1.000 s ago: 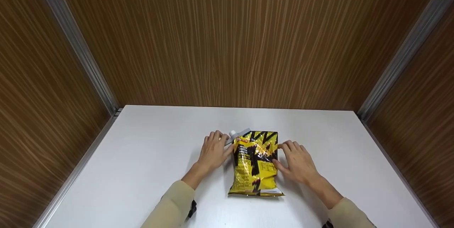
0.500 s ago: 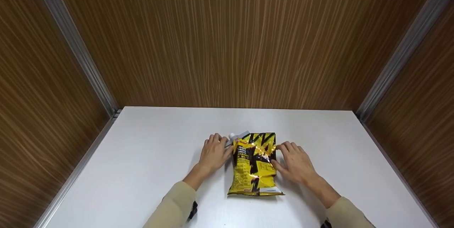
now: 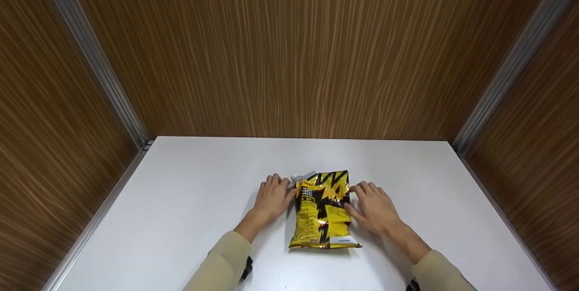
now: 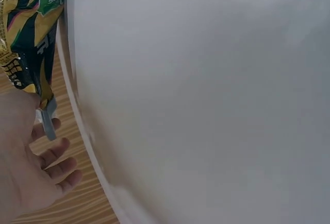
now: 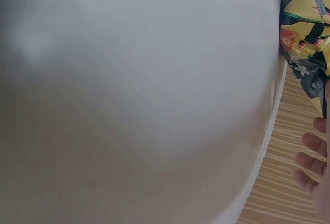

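A yellow and black snack bag (image 3: 322, 218) lies on the white table, printed side up, its wider sealed end towards me. At its far left corner sits a grey bag clip (image 3: 309, 175) with a pale round cap, partly hidden by the bag. My left hand (image 3: 271, 199) is beside that corner, thumb at the bag's edge and fingertips by the clip. In the left wrist view the clip (image 4: 49, 125) sticks out beyond the thumb, and the other fingers are loosely spread. My right hand (image 3: 374, 207) touches the bag's right edge with thumb and forefinger, its fingers slightly bent.
The white table (image 3: 194, 205) reaches back to a wood-grain panel (image 3: 289, 55). Similar panels with grey metal corner strips (image 3: 97, 55) stand on both sides. Beige sleeves (image 3: 221, 259) cover both forearms.
The bag's far end and the clip have shifted slightly towards me, and less of the clip's cap shows. My right hand has moved a little left along with the bag's right edge.
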The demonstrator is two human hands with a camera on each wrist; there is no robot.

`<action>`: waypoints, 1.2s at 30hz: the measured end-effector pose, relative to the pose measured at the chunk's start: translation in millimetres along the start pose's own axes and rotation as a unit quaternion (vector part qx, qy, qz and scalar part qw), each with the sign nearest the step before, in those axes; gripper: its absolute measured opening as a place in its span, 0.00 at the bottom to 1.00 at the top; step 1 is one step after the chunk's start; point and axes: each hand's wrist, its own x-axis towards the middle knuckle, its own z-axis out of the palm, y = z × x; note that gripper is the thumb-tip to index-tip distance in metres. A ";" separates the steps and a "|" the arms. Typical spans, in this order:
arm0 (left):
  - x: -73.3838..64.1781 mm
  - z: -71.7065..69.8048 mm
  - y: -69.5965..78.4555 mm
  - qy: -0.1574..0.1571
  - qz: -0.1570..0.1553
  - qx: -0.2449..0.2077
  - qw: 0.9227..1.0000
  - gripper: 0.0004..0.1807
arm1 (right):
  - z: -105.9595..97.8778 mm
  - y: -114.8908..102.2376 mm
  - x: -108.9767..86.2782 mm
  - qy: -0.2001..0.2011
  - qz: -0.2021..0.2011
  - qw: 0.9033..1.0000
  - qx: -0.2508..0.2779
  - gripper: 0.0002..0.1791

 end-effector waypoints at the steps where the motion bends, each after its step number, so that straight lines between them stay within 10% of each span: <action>1: -0.7 -0.8 0.1 -0.001 0.001 0.001 1.000 0.25 | -0.2 0.1 0.0 -0.001 0.002 1.000 0.001 0.27; 15: -22.7 -22.8 16.5 -0.007 0.057 0.016 0.998 0.34 | -16.6 -7.2 -7.3 0.022 -0.004 1.000 0.019 0.35; 36: -60.0 -26.0 37.5 -0.073 0.110 0.058 0.990 0.47 | -33.2 -40.6 -33.6 -0.074 -0.021 0.996 0.036 0.46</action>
